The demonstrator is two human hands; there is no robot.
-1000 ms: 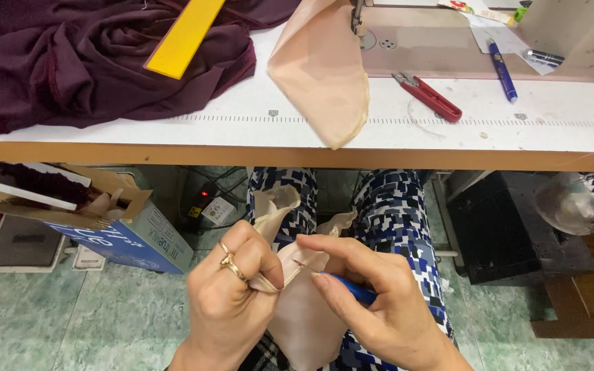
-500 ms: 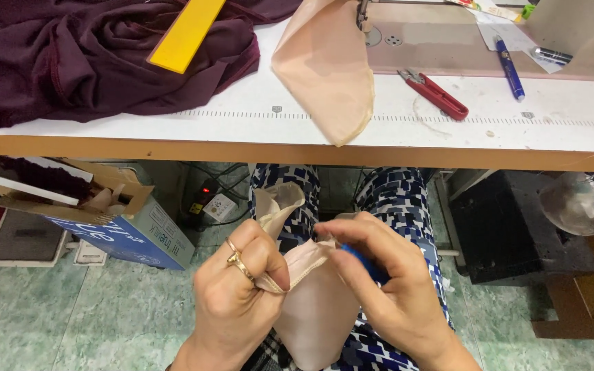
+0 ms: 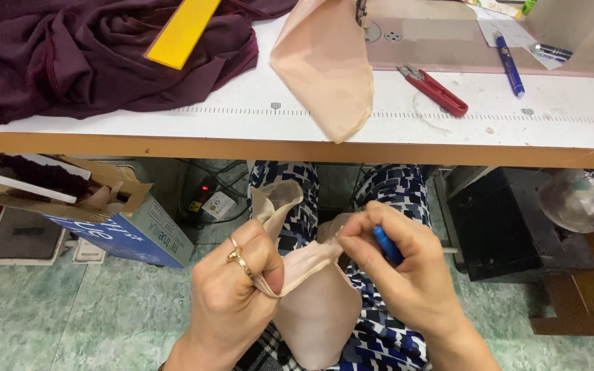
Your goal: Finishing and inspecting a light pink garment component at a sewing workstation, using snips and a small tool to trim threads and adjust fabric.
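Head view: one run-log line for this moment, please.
left hand: pinches beige fabric piece | right hand: holds blue tool at fabric edge | lap, below sewing table

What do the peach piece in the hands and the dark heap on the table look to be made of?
Peach piece: thin, smooth woven cloth, faintly shiny; it folds softly between the left hand and right hand. Dark heap: maroon fabric, matte and slightly textured, lying in loose rumpled folds.

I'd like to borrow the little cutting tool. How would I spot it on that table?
Look along the white table with the ruler strip at its front edge, right of the hanging peach fabric. The red thread snips lie there at a slant, left of the blue pen; only they have red handles and metal tips.
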